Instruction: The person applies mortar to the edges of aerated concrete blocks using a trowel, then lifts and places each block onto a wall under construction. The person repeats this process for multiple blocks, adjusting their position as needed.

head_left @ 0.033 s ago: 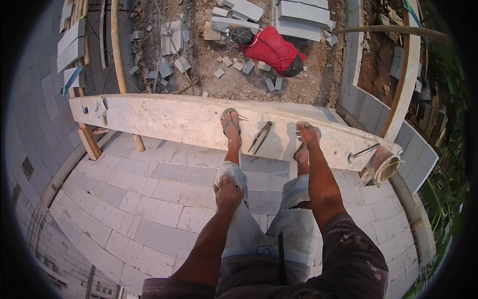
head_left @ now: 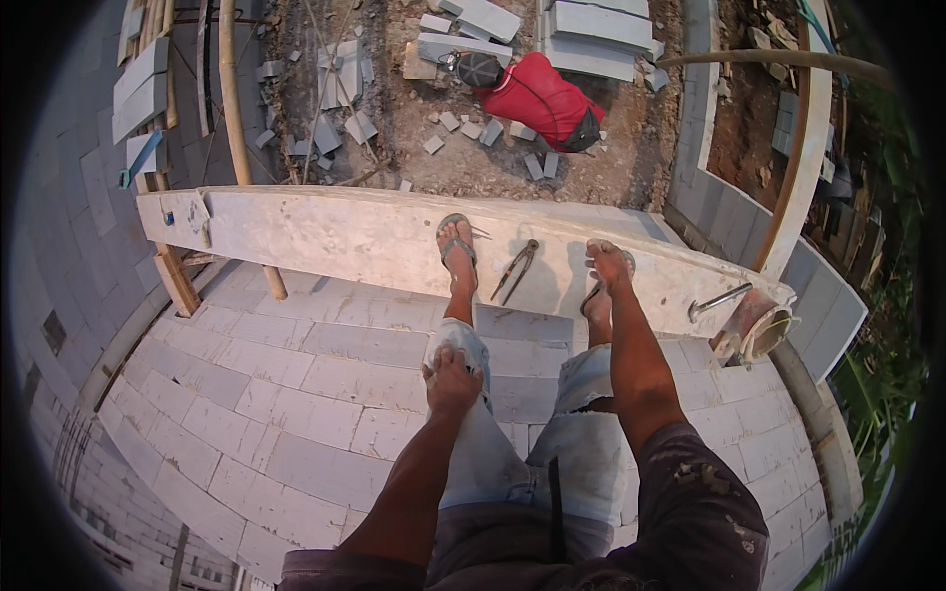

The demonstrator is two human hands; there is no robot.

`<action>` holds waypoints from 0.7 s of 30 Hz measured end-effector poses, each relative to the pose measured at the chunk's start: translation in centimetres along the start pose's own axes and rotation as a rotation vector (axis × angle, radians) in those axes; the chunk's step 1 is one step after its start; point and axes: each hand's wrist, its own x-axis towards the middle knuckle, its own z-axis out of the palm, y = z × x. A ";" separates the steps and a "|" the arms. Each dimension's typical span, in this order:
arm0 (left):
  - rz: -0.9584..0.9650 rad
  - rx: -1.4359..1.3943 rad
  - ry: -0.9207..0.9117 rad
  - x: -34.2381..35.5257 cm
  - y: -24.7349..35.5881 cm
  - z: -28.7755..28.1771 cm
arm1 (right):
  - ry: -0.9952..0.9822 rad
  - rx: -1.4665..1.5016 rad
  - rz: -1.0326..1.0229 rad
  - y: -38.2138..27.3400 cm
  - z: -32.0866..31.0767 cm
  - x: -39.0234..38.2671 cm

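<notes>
My left hand [head_left: 454,380] rests on my left knee, fingers apart over the denim shorts [head_left: 483,443]. My right hand [head_left: 606,264] hangs just above my right foot, its fingers loosely bent and apart, with nothing visible in it. Both feet, in flip-flops [head_left: 456,246], stand on a pale, wide plank [head_left: 335,236]. Between them lies a pair of pincers [head_left: 517,270], handles toward me. Right of my right foot a hammer [head_left: 720,302] lies near the plank's end, beside a mortar-stained bucket [head_left: 765,330].
Below, beyond the plank, a person in a red top [head_left: 547,98] bends over pale blocks [head_left: 463,47]. Block rubble [head_left: 490,131] litters the dirt. Bamboo poles [head_left: 235,108] rise at left, and a block wall [head_left: 325,394] stands on the near side of the plank.
</notes>
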 end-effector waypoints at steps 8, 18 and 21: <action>-0.016 0.016 -0.020 0.4 0.7 -0.3 | 0.014 0.077 -0.009 0.3 -0.2 0.9; -0.016 0.087 -0.020 1.1 0.9 1.4 | 0.076 0.128 -0.057 2.8 0.5 2.3; -0.020 0.109 -0.022 1.3 0.9 1.8 | 0.097 0.197 -0.062 3.3 0.5 2.0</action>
